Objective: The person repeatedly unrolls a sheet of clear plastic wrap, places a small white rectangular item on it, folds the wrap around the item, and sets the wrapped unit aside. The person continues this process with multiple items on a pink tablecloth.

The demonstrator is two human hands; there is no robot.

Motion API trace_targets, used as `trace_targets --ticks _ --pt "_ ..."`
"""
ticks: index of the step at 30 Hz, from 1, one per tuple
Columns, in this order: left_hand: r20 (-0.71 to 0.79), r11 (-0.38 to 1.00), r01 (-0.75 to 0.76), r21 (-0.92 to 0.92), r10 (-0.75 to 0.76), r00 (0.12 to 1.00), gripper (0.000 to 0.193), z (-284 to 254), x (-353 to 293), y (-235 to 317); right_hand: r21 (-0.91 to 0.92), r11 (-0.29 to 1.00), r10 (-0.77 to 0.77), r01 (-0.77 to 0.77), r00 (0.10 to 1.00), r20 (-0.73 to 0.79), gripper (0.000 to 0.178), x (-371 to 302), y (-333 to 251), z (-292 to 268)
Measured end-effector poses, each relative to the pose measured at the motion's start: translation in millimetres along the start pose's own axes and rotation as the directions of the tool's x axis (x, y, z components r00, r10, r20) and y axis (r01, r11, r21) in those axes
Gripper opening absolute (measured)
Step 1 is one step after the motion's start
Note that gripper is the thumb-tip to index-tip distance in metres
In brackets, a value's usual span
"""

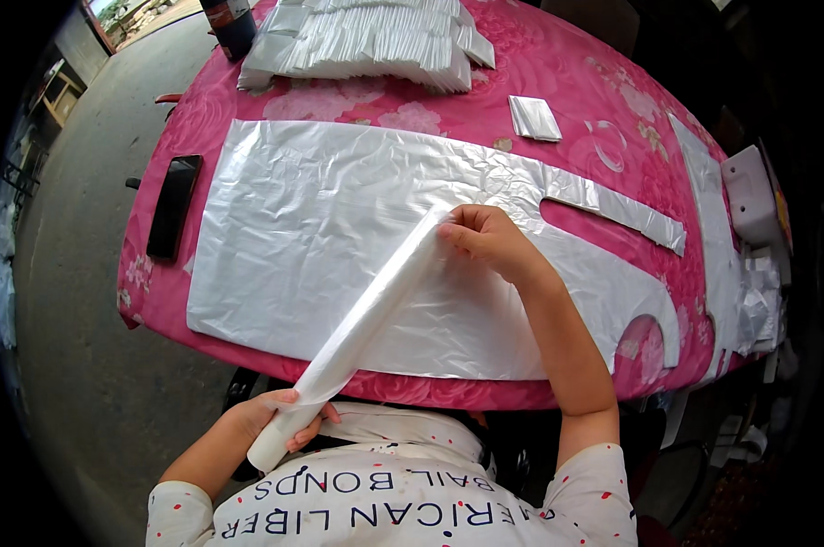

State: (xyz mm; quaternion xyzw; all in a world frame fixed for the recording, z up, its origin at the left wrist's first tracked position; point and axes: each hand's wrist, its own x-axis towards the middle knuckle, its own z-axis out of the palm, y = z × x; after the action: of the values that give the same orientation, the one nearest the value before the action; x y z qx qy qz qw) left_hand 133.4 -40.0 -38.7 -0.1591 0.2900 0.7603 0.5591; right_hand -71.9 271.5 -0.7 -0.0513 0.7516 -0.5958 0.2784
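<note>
A white plastic bag [366,314], gathered lengthwise into a long narrow strip, slants between my two hands. Its lower end is wrapped by the fingers of my left hand [264,415], close to my body at the table's near edge. My right hand [487,239] pinches the upper end between thumb and fingers, above the middle of the table. Under the strip, a large white plastic bag [284,201] with handle cut-outs lies spread flat, slightly wrinkled, its handles pointing right. Beyond it rests a small folded packet of white plastic [534,118].
A pink flowered cloth [594,82] covers the table. At the far side sits a thick stack of folded white bags [366,46] beside a dark bottle [231,29]. A black phone [173,208] lies left; more bags [720,251] and a pale plastic container [749,196] are right.
</note>
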Motion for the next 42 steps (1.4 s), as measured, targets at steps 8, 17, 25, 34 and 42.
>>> trace_targets --ticks 8,17,25,34,42 --pt "-0.068 0.989 -0.039 0.141 0.049 0.997 0.069 6 0 8 0.078 0.994 -0.072 0.077 0.995 -0.062 0.018 1 19 -9" --pt "-0.043 0.955 0.159 0.251 -0.153 0.987 0.052 -23 -25 0 0.012 0.985 -0.148 0.175 0.867 -0.476 0.017 -7 35 -95" --pt "-0.240 0.586 0.326 0.742 -0.222 0.945 0.043 -39 -76 24 -0.203 0.978 -0.156 0.039 0.781 -0.604 0.018 -24 56 -188" --pt "0.034 -0.389 0.089 0.917 0.299 0.954 0.035 77 15 129 -0.255 0.963 -0.188 0.088 0.896 -0.402 0.019 4 26 -120" --pt "0.732 -0.775 -0.324 0.542 0.245 0.636 0.045 83 92 99 -0.358 0.932 -0.179 0.058 0.931 -0.317 0.022 26 16 -96"
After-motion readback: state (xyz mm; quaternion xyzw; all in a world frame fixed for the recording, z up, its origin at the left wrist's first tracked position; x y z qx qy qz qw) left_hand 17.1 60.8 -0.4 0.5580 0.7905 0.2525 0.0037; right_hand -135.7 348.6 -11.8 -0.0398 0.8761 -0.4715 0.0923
